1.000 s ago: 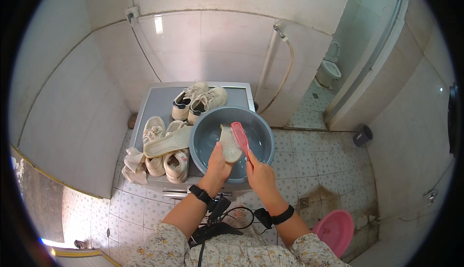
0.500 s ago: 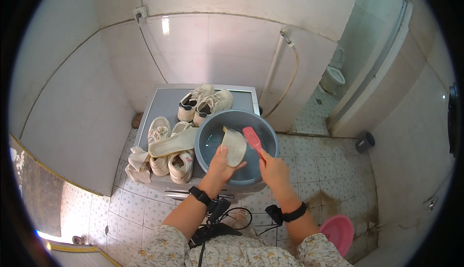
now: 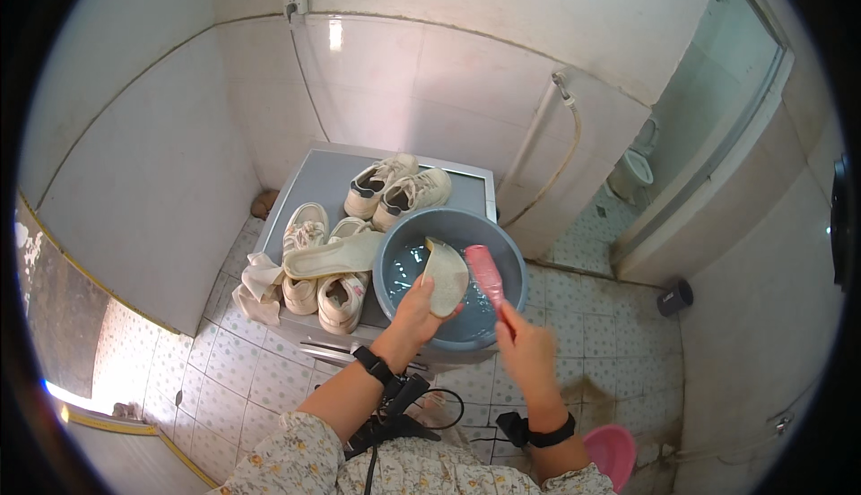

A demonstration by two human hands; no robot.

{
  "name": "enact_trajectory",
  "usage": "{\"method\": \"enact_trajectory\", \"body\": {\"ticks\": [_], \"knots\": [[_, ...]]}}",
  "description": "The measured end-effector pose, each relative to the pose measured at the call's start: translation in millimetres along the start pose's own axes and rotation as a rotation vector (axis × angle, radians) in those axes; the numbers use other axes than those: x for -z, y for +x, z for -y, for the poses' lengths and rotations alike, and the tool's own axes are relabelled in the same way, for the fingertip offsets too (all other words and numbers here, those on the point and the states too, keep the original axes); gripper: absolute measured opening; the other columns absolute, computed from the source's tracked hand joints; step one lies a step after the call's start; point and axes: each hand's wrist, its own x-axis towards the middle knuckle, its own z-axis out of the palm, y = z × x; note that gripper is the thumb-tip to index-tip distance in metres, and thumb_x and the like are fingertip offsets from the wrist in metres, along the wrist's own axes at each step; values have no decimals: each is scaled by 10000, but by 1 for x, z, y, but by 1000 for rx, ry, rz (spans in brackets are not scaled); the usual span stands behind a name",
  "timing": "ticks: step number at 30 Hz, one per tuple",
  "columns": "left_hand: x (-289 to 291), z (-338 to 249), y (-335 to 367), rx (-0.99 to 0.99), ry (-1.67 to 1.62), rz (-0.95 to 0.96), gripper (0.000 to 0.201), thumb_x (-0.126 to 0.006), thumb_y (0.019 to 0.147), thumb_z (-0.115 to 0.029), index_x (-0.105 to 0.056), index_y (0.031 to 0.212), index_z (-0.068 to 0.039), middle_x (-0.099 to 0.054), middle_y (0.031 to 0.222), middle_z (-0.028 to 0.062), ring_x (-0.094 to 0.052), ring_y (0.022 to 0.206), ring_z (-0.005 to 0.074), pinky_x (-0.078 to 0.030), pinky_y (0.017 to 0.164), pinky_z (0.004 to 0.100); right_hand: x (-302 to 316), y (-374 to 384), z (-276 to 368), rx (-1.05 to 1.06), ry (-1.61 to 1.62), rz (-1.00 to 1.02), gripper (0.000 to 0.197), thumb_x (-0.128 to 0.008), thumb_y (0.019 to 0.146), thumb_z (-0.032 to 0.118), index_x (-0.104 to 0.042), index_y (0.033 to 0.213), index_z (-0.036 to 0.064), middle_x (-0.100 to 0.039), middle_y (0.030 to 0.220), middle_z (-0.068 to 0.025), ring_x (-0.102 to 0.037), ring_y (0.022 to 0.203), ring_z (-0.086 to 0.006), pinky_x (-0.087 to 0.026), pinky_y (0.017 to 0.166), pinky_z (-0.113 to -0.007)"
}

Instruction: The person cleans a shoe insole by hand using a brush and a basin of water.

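Over a grey-blue basin (image 3: 514, 253) with water in it, my left hand (image 3: 415, 316) grips a bent, off-white insole (image 3: 446, 277). My right hand (image 3: 527, 351) is closed round the handle of a pink brush (image 3: 484, 273), whose head is just right of the insole, apart from it. The brush's bristles cannot be made out. Left of the basin, another insole (image 3: 327, 257) lies across a pair of off-white sneakers (image 3: 341, 305). A second pair of white sneakers (image 3: 395, 188) with dark linings stands behind them.
The basin and shoes stand on a grey-topped appliance (image 3: 327, 172). White cloths (image 3: 257, 289) hang at its left edge. A pink basin (image 3: 612, 455) is on the floor by my right arm. A hose (image 3: 565, 159) hangs from a wall tap; a dark bin (image 3: 674, 298) lies right.
The brush has turned, and my right hand has moved slightly down and right. My left hand still holds the insole over the basin. The whole view has shifted a little.
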Motion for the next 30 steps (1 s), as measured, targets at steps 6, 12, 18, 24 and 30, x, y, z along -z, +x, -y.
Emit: {"method": "enact_trajectory", "body": {"ticks": [6,12,18,24,30], "knots": [[10,7,10,-9,-74,42,529,-227,1011,-461,-363,1387,-115,-457,1345,116,-480,1197,295,-431,962,520,-53,5,14,84,93,-2,337,-581,867,180,-602,1196,107,-616,745,-224,-614,675,-401,-477,589,-444],[3,1,7,13,-155,-42,570,-192,1002,-487,-338,1401,-107,-438,1368,128,-452,1224,343,-427,948,576,-41,-27,12,154,168,111,357,-571,873,159,-583,1227,114,-605,724,-233,-607,677,-415,-470,574,-453],[9,8,15,4,-116,87,582,-175,1008,-472,-337,1398,-72,-432,1376,142,-437,1248,341,-384,1020,533,-53,19,4,98,85,40,391,-579,862,157,-564,1253,133,-596,705,-228,-599,657,-413,-465,563,-457],[0,0,6,17,-110,-62,570,-175,1000,-500,-331,1410,-136,-391,1417,97,-414,1262,339,-415,948,591,-48,-24,8,174,154,109,409,-576,863,160,-555,1272,159,-606,712,-226,-605,666,-411,-471,567,-460],[4,4,11,-27,-55,90,560,-167,1002,-496,-335,1412,-153,-410,1400,82,-432,1248,320,-403,983,543,-59,19,2,80,-35,53,393,-575,873,172,-559,1266,145,-615,719,-223,-611,646,-405,-477,574,-470]]}}
